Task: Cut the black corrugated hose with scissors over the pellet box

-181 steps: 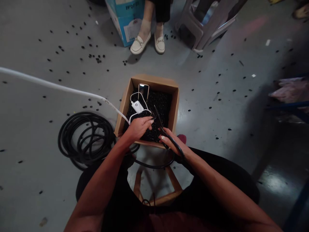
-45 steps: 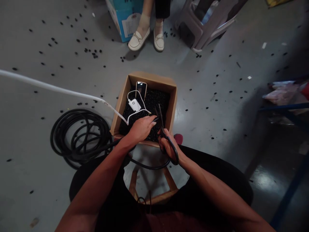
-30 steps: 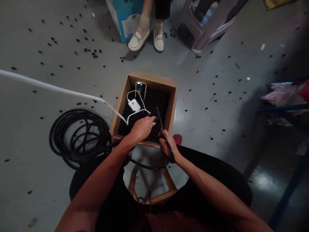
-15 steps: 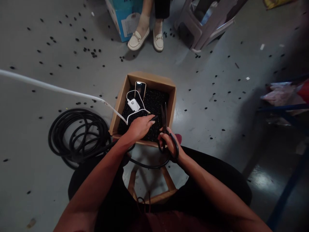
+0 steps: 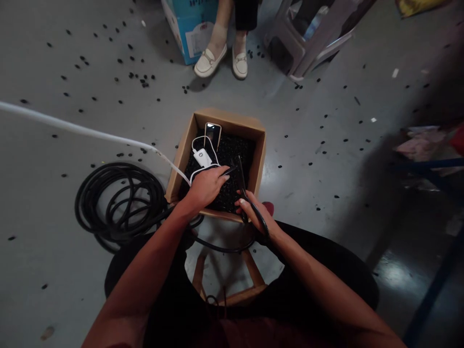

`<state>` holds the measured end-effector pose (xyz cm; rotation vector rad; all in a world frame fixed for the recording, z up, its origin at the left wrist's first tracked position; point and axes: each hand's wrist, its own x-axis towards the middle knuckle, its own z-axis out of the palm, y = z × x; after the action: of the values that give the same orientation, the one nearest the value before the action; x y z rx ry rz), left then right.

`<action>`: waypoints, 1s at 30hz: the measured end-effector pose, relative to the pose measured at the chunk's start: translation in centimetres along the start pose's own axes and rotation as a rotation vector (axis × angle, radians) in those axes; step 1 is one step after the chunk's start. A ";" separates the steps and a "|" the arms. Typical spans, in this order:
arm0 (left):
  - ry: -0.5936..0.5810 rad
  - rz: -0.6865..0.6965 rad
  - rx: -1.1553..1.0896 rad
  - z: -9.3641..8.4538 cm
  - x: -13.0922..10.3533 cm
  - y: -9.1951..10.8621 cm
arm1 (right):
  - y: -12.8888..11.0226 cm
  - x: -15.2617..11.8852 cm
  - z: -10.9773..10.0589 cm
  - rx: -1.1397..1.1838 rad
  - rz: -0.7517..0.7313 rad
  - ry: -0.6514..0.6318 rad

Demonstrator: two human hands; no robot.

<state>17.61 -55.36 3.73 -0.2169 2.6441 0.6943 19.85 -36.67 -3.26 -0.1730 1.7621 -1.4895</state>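
Over a cardboard box (image 5: 260, 162) filled with small black pieces (image 5: 226, 195), my left hand (image 5: 208, 186) pinches a small dark ridged piece (image 5: 229, 170). My right hand (image 5: 250, 208) is wrapped round the handles of black scissors (image 5: 242, 181). Their blades point away from me and stand a little apart, close to the right of the dark piece. Inside the box, beyond my left hand, lie a phone (image 5: 212, 134) and a white device (image 5: 202, 157) with a thin white cable.
Coiled black hose (image 5: 119, 205) lies left of the box. A white cord (image 5: 90, 133) reaches in from the left. Beyond are a person's white shoes (image 5: 206, 64), a blue carton (image 5: 194, 36) and a grey plastic stool (image 5: 295, 48). Black bits dot the floor.
My left hand has shifted slightly left and away from me, with the dark piece. The scissors have turned, their tips moving left towards that piece.
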 end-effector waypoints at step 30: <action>-0.069 0.027 -0.087 1.6 0.4 0.2 | 0.1 -0.2 -0.1 -0.018 -0.066 0.016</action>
<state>17.72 -54.36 2.38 -0.1794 2.5584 0.8124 19.95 -36.45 -3.28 -0.2309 1.7989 -1.5260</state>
